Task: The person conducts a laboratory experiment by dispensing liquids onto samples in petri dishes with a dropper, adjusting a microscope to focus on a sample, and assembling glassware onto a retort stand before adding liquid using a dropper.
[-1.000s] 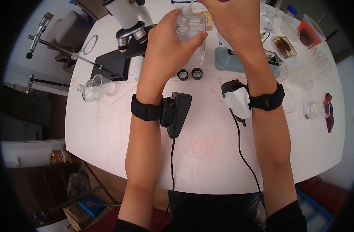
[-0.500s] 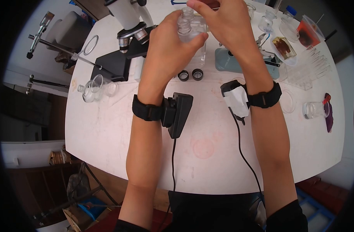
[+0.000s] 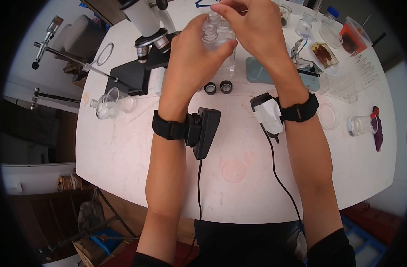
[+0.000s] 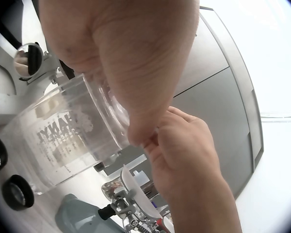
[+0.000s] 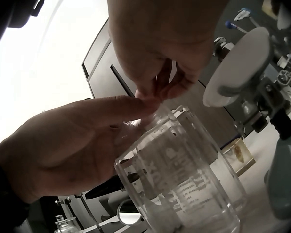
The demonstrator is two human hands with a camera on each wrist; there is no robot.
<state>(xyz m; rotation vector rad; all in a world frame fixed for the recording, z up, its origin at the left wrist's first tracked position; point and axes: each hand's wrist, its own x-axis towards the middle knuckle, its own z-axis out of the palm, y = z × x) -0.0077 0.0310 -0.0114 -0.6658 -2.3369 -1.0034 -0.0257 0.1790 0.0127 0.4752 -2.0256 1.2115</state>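
Note:
My left hand (image 3: 192,55) grips a clear, square-sided bottle (image 3: 228,66) near its top, where two threaded necks show in the head view. Printed lettering runs down the wall of the bottle (image 4: 53,150) in the left wrist view. Over the farther neck, my right hand (image 3: 261,33) bends its thumb and fingers together in a pinch. Its fingertips are right at the mouth, beside my left thumb, in the right wrist view; they hide the thin pale piece there. Two black screw caps (image 3: 210,87) lie side by side on the table in front of the bottle.
A microscope (image 3: 143,20) stands back left, beside a black-based stand with a ring. To the right are a teal-based balance (image 3: 259,71) and a test tube rack (image 3: 354,86). Glassware (image 3: 106,106) sits far left, a beaker (image 3: 360,126) far right. Cables trail from both wrist cameras.
My right hand has shifted left and slightly lower, its fingertips closing in on the neck. The pale piece seen earlier above the mouth is now hidden. My left hand has stayed nearly still.

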